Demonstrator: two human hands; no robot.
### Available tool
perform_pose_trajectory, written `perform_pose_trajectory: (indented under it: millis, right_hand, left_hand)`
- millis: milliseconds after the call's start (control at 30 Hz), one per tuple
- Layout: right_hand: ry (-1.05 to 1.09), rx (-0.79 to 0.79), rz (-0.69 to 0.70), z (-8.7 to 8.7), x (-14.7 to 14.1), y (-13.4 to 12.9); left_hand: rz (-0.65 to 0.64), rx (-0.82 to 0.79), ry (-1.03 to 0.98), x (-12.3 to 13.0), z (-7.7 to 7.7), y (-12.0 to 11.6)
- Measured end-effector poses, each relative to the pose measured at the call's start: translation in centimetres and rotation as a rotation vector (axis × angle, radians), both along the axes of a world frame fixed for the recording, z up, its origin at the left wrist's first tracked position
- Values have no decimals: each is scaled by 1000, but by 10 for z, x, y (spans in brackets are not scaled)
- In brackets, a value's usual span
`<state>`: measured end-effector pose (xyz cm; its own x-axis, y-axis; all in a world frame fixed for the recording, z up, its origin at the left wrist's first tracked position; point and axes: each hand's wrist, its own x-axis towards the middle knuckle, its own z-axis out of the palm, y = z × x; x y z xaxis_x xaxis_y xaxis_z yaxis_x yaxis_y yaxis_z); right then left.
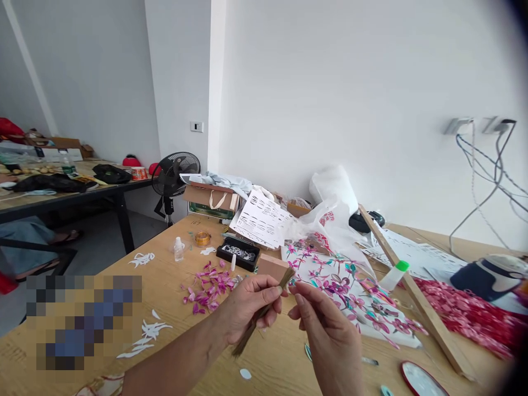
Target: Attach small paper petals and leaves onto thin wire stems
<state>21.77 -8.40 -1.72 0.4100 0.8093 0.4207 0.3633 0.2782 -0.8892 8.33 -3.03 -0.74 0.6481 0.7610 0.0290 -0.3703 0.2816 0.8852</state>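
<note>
My left hand [251,303] is closed round a bundle of thin brown strands [246,340], whose ends stick out above the thumb and below the palm. Close by on the right, my right hand [328,333] has thumb and fingertips pinched together near the bundle's upper end. Whatever those fingertips hold is too small to make out. Loose pink petals [210,286] lie on the table beyond my left hand. Behind my right hand is a white board with pink and teal wire flowers [336,286] on it. A white oval piece [245,374] lies below the bundle.
White cut pieces [150,330] lie at left on the wooden table [173,308]. Farther back are a small clear bottle [178,250], a black box [239,254] and printed sheets [262,220]. A wooden strip [429,313], green-capped bottle [394,276] and red-pink heap [462,319] occupy the right.
</note>
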Motion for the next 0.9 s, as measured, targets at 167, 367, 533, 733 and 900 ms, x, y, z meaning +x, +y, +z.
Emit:
perform_pose_trajectory:
  millis: [167, 367, 533, 733, 900]
  right_hand:
    - [-20, 9, -6, 1, 1, 0]
    - [21, 2, 54, 3, 2, 1]
    - [67, 9, 70, 7, 9, 2]
    - [104, 50, -32, 14, 19, -3]
    - [123, 131, -188, 13, 37, -7]
  left_hand:
    - [-19, 17, -25, 5, 3, -1]
    - [-35, 32, -6, 6, 3, -1]
    - [-33, 31, 32, 6, 2, 0]
    - [6, 39, 117, -10, -3, 6]
    - [190, 152, 308, -66, -9, 30]
